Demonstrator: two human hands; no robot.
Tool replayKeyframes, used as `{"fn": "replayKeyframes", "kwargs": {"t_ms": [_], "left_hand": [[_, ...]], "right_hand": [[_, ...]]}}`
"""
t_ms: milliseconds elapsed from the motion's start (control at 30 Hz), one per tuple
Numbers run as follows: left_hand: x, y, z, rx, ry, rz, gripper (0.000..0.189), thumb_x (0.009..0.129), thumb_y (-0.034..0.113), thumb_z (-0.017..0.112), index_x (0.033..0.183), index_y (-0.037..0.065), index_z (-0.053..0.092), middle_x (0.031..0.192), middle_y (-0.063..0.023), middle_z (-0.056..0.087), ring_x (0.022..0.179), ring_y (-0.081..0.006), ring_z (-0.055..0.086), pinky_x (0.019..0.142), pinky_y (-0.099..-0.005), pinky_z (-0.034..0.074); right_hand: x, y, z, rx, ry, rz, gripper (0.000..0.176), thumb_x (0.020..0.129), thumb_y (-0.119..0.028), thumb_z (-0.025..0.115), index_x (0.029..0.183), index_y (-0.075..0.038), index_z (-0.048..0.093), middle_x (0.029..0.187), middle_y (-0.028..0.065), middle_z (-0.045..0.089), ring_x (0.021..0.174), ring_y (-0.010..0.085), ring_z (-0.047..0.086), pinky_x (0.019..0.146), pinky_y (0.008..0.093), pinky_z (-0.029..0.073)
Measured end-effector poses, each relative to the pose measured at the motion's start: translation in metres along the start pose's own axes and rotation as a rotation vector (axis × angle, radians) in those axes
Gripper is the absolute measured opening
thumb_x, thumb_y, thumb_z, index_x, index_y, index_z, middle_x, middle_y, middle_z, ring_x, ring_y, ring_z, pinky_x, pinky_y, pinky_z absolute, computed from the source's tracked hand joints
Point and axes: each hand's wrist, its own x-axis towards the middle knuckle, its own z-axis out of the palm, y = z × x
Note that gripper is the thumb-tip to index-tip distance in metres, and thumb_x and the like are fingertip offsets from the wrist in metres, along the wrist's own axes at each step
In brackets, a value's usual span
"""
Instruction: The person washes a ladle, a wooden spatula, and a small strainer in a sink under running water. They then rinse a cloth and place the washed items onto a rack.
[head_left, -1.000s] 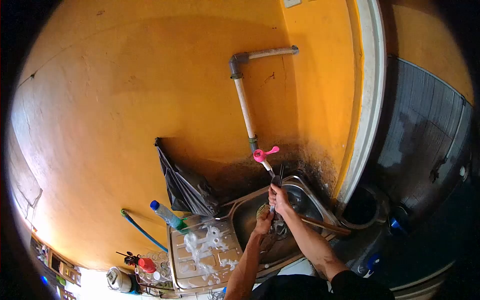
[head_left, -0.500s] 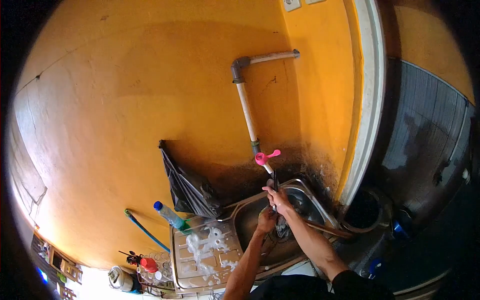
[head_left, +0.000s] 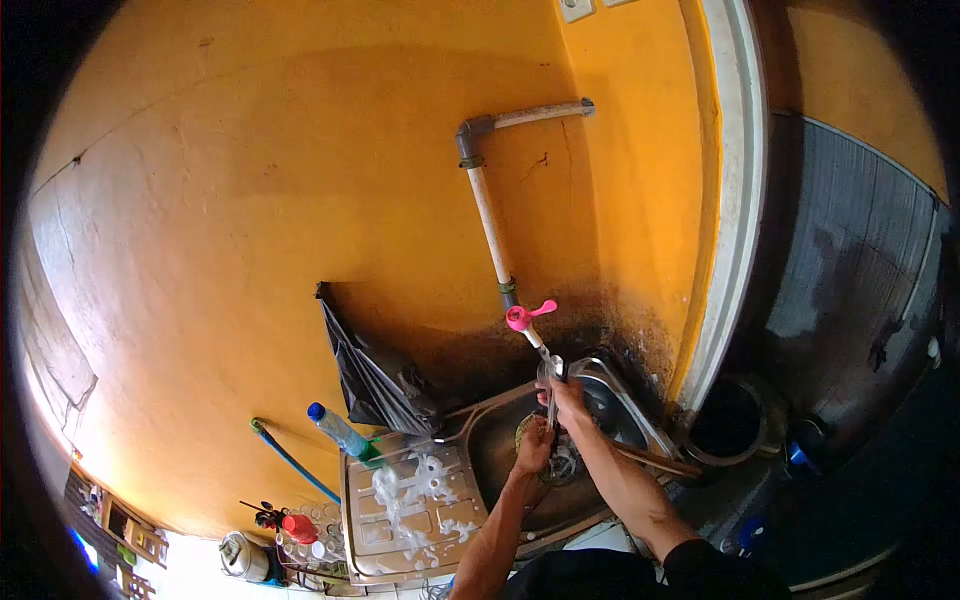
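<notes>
My right hand (head_left: 570, 402) is closed around a slim black-and-metal utensil (head_left: 558, 370), held upright just under the tap (head_left: 519, 318); its exact kind I cannot tell. Water from the tap runs down over it. My left hand (head_left: 535, 447) is close below, curled around a yellowish scrubbing pad (head_left: 522, 428) beside the lower end of the utensil. Both hands are over the metal sink basin (head_left: 490, 465). Water splashes in the basin beneath them.
Soap suds (head_left: 400, 500) lie on the drainboard (head_left: 365, 540) at left, with a blue-capped bottle (head_left: 340, 432) at its back edge. A black plastic bag (head_left: 370, 375) hangs on the wall. A wooden handle (head_left: 655, 458) crosses the sink's right rim; a dark bucket (head_left: 728, 420) stands beyond.
My right hand has turned the utensil, so its shiny end now shows under the water. My left hand has dropped slightly away from the right, and the scrubbing pad has come into view.
</notes>
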Motion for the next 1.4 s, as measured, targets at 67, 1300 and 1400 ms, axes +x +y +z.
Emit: {"fn": "replayKeyframes", "kwargs": {"t_ms": [67, 1300, 1400], "left_hand": [[-0.002, 0.004, 0.000, -0.064, 0.029, -0.018, 0.017, 0.077, 0.005, 0.042, 0.093, 0.002, 0.039, 0.075, -0.0046, 0.046, 0.066, -0.0090, 0.042, 0.057, -0.0226, 0.035], [0.004, 0.022, 0.014, 0.059, 0.078, -0.323, 0.016, 0.073, 0.016, 0.047, 0.077, 0.001, 0.051, 0.064, -0.0014, 0.049, 0.055, -0.0102, 0.045, 0.051, -0.0245, 0.036], [0.009, -0.013, 0.006, -0.011, 0.054, -0.410, 0.016, 0.072, 0.018, 0.049, 0.074, 0.003, 0.051, 0.060, -0.0002, 0.048, 0.051, -0.0092, 0.042, 0.048, -0.0232, 0.034]], "right_hand": [[0.001, 0.002, -0.002, 0.046, -0.004, 0.028, 0.015, 0.077, -0.016, 0.047, 0.086, -0.003, 0.048, 0.068, 0.0090, 0.056, 0.045, 0.0130, 0.049, 0.039, 0.0242, 0.042], [-0.002, 0.008, 0.003, -0.101, -0.428, -0.018, 0.017, 0.061, -0.020, 0.044, 0.052, -0.005, 0.041, 0.042, 0.0071, 0.041, 0.031, 0.0125, 0.035, 0.030, 0.0234, 0.028], [-0.005, 0.002, 0.006, -0.120, -0.392, -0.008, 0.013, 0.058, -0.016, 0.044, 0.053, -0.005, 0.041, 0.042, 0.0074, 0.041, 0.030, 0.0124, 0.034, 0.029, 0.0237, 0.027]]}}
